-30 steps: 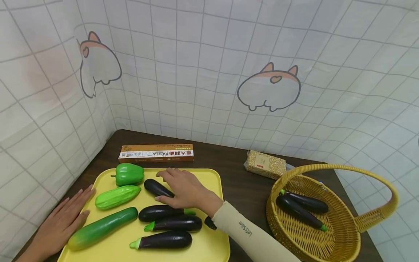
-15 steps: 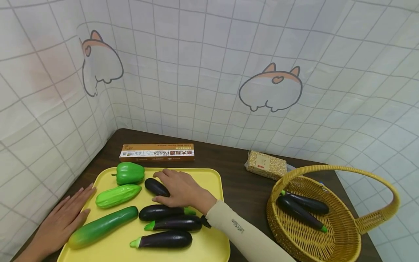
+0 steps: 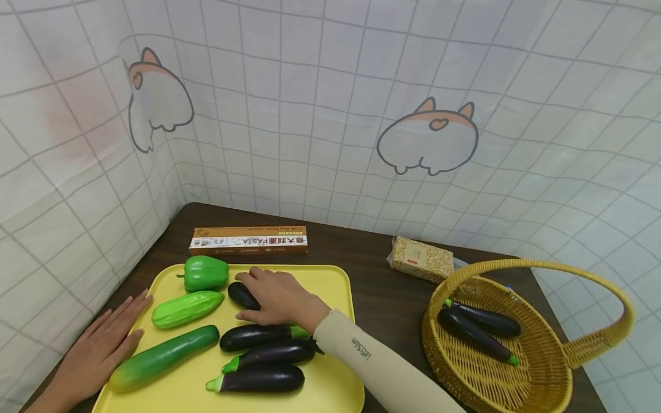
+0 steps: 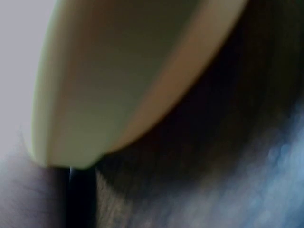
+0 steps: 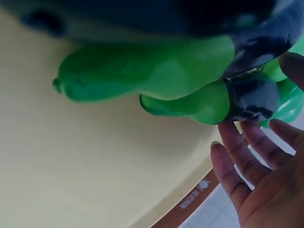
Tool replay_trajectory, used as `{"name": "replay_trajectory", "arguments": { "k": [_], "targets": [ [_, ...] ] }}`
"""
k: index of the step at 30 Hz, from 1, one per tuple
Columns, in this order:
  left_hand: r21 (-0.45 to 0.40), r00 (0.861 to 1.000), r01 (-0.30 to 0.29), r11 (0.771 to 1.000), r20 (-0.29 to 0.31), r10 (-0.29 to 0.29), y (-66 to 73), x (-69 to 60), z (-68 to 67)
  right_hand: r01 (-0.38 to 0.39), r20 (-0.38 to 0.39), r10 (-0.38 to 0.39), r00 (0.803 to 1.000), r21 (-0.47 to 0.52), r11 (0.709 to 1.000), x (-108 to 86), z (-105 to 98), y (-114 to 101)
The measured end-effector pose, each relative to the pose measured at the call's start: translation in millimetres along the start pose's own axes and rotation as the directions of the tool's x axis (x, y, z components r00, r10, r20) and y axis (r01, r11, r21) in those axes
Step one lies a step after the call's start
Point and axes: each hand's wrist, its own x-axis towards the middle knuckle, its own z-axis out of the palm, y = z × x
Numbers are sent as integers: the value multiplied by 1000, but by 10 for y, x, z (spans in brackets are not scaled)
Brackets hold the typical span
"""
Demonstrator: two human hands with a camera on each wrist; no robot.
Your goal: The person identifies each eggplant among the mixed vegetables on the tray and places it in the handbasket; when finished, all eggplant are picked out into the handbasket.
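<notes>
On the yellow tray point(image 3: 330, 287), my right hand point(image 3: 279, 295) reaches over a dark purple eggplant point(image 3: 240, 295), fingers on its far side and thumb on the near side. In the right wrist view, the fingers point(image 5: 249, 161) are spread and nearly straight along the eggplant point(image 5: 251, 97), with the thumb opposite. Whether they press on it I cannot tell. Nearer to me, three more eggplants lie in a row, the middle eggplant point(image 3: 276, 351) slanted. My left hand point(image 3: 100, 347) lies flat with straight fingers at the tray's left edge, beside a green zucchini point(image 3: 165, 355); its wrist view is blurred.
A light green ridged gourd point(image 3: 187, 310) and a green bell pepper point(image 3: 205, 273) lie on the tray's left side. Behind it is a pasta box point(image 3: 248, 241). To the right stand a bag of grain point(image 3: 420, 259) and a handled wicker basket point(image 3: 558, 378) containing two eggplants.
My right hand has shifted a little left over the far eggplant, covering more of it. The middle eggplant of the near row has moved slightly left and tilted. The left hand stays put.
</notes>
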Motion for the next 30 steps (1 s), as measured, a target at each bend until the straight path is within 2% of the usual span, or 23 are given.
{"name": "replay_trajectory", "arguments": {
  "k": [10, 22, 30],
  "targets": [
    [10, 1000, 4, 1000, -5, -4, 0, -3, 5, -20, 66, 16, 998, 49, 999, 45, 46, 40],
    [5, 1000, 16, 1000, 6, -16, 7, -1, 12, -29, 91, 21, 996, 94, 995, 38, 35, 65],
    [10, 1000, 13, 1000, 11, -13, -17, -5, 9, -37, 71, 21, 997, 239, 970, -44, -70, 103]
  ]
}}
